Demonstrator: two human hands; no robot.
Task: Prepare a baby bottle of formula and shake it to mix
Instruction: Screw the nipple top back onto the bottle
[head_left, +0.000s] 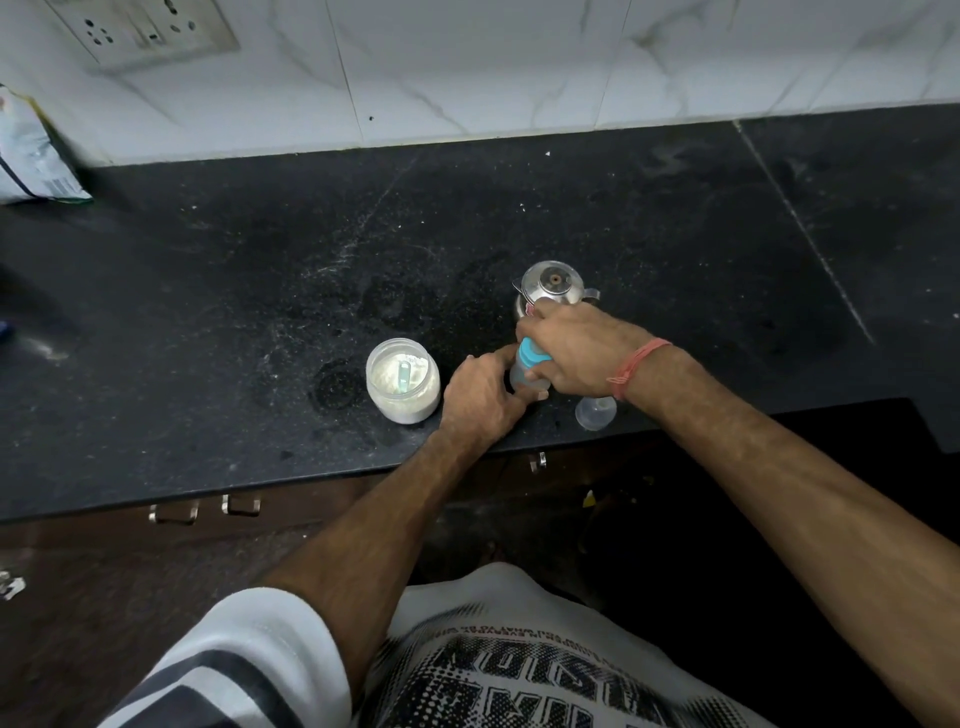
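Both forearms are reaching out over a printed white shirt (519, 654) toward the near edge of the black counter (208, 312). The left hand (480, 397) is curling around the lower body of the baby bottle (527, 371), which is standing upright between the hands. The right hand (569, 348) is arching over the bottle's top, fingers wrapping its blue collar (532, 356); a red thread (636, 366) is circling that wrist. Just left of the left hand, an open jar of white powder (402, 379) is holding a scoop (405, 374). Beyond the right hand's fingers a steel kettle (553, 286) is sitting, and under the right wrist a clear cap (595, 413) is resting.
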